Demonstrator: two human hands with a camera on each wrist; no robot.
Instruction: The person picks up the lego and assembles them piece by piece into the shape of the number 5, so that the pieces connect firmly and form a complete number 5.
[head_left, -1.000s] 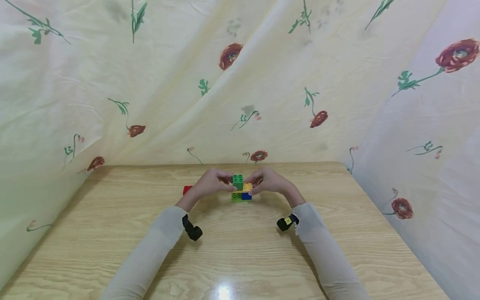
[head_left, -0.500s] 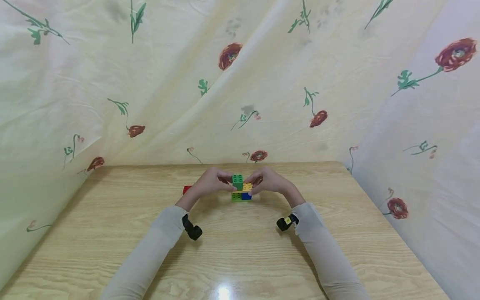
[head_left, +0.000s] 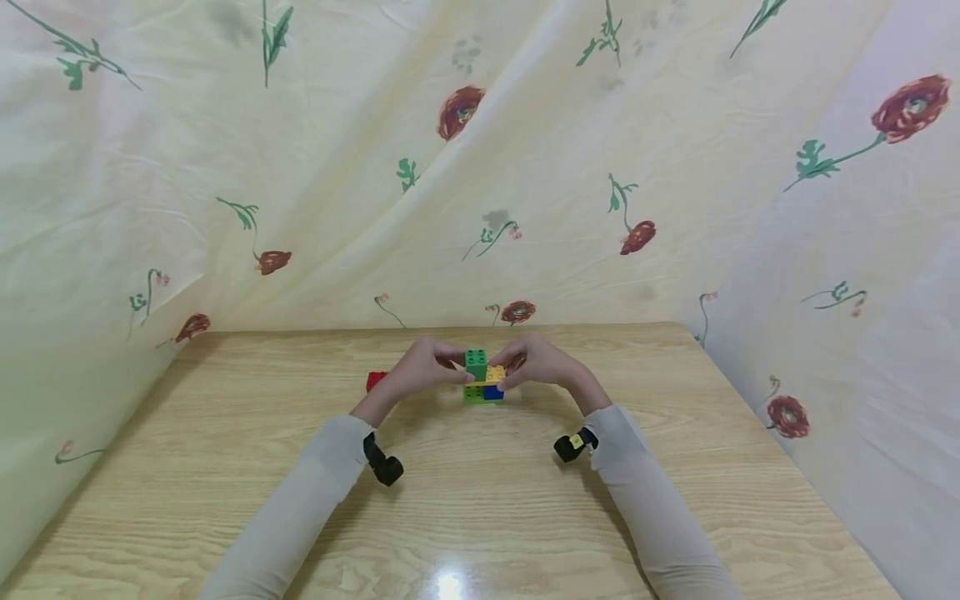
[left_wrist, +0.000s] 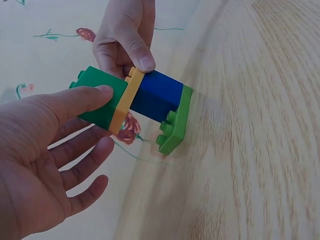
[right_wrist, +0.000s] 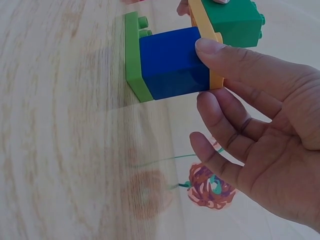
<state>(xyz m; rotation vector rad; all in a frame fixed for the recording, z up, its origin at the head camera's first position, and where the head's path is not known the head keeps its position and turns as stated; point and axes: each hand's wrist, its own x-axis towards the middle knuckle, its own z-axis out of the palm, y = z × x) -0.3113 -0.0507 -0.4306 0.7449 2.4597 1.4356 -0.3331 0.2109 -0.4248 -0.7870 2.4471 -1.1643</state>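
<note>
Brick stack (right_wrist: 172,65) upright on bench (head_left: 450,508); left hand (head_left: 429,367) pinches dark green block (head_left: 476,366), right hand (head_left: 546,365) pinches yellow plate (left_wrist: 128,101) by the blue block (left_wrist: 159,92). Probably light, stiff plastic, not fragile. Grip side faces, 2 hands; overhang might pop loose.

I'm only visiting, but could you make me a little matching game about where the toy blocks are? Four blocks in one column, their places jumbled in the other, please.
Blocks
1. Dark green block
2. Blue block
3. Light green plate
4. Red block

Places
A. At the very bottom of the stack
B. Apart from the stack, partly hidden by the left arm
C. At the top, pinched by the left hand
D. Directly under the yellow plate

Right pairs: 1-C, 2-D, 3-A, 4-B
</note>
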